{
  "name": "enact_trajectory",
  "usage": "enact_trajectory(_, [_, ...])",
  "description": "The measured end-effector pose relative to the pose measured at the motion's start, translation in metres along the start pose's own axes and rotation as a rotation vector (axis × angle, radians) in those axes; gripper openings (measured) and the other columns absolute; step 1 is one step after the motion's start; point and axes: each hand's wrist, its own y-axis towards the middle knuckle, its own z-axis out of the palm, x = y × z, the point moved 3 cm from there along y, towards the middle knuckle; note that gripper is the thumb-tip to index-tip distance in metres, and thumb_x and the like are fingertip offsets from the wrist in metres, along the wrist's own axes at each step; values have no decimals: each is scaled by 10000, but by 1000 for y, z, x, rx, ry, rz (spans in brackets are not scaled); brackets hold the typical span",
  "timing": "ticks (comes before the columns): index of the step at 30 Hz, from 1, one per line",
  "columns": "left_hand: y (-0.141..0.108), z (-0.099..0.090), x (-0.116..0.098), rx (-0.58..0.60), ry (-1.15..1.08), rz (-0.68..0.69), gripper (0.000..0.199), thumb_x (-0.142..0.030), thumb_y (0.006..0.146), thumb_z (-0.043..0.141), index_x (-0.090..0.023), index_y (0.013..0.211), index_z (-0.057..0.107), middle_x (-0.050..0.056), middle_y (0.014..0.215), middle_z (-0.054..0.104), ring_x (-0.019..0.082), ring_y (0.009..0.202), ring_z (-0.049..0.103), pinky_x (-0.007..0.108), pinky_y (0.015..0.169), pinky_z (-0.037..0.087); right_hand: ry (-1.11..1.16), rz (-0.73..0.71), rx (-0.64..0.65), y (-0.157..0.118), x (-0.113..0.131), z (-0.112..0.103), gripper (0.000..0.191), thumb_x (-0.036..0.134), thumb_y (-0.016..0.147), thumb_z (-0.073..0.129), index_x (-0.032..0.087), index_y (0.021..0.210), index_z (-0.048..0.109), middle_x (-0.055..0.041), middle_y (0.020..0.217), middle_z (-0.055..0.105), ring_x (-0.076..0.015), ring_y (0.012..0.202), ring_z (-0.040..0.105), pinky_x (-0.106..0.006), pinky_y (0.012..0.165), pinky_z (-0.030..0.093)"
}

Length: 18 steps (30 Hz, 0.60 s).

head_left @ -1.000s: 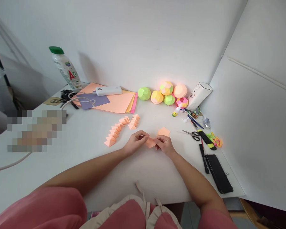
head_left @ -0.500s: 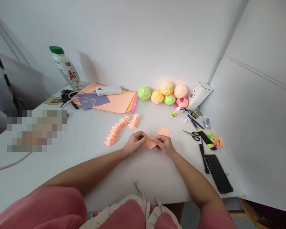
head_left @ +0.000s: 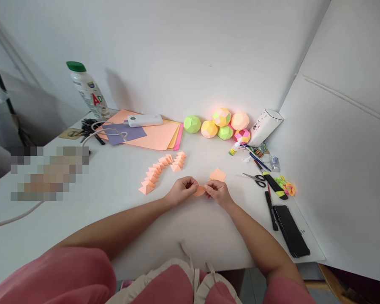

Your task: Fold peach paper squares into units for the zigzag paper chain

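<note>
A small piece of orange paper (head_left: 200, 191) is held between my two hands, just above the white table. My left hand (head_left: 183, 190) pinches its left side between thumb and fingers. On the right side, my right hand (head_left: 218, 192) grips it the same way, and the fingers cover part of the paper. Just behind my right hand lies a flat orange paper shape (head_left: 218, 174) with pointed corners. To the left, folded orange paper pieces (head_left: 152, 173) stand in a curved row, with a shorter row of folded pieces (head_left: 178, 161) beside it.
Faceted paper balls (head_left: 221, 117) sit by the wall. Scissors (head_left: 256, 179), a utility knife (head_left: 275, 185), a glue bottle (head_left: 234, 148) and a phone (head_left: 291, 230) lie on the right. Paper sheets (head_left: 158, 137) under a power bank (head_left: 145, 120) and a white bottle (head_left: 88, 93) are back left.
My hands have drawn slightly closer together. The orange paper between them has turned or bent, and less of it shows.
</note>
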Motion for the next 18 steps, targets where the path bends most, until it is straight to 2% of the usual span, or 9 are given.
enact_trajectory(5, [-1, 2, -4, 68, 45, 10, 155, -318, 714, 529, -163, 701, 528, -54, 556, 419, 71, 498, 355, 188, 458, 300, -18, -13, 50, 0, 0, 2, 161, 310, 729, 598, 161, 669, 613, 10, 568, 572, -99, 492, 526, -234, 479, 461])
enact_trajectory(8, [-1, 3, -4, 66, 75, 4, 151, -310, 708, 530, -163, 676, 521, -59, 531, 396, 70, 484, 342, 189, 448, 288, -29, -19, 60, -1, 1, 3, 146, 285, 726, 594, 160, 653, 607, 9, 557, 568, -102, 495, 524, -235, 481, 457])
enact_trajectory(13, [1, 0, 1, 22, 30, 2, 157, -317, 716, 525, -166, 680, 503, -50, 568, 433, 70, 494, 368, 191, 457, 302, 6, -2, -23, -1, 0, -1, 122, 247, 710, 584, 159, 625, 579, 22, 522, 557, -93, 454, 512, -225, 453, 445])
enact_trajectory(18, [4, -5, 7, -58, -122, 9, 198, -360, 748, 530, -174, 711, 471, -55, 574, 434, 69, 492, 402, 194, 471, 328, 79, 12, -107, 3, -4, -7, 133, 252, 701, 589, 160, 606, 568, 23, 507, 563, -83, 410, 488, -217, 416, 425])
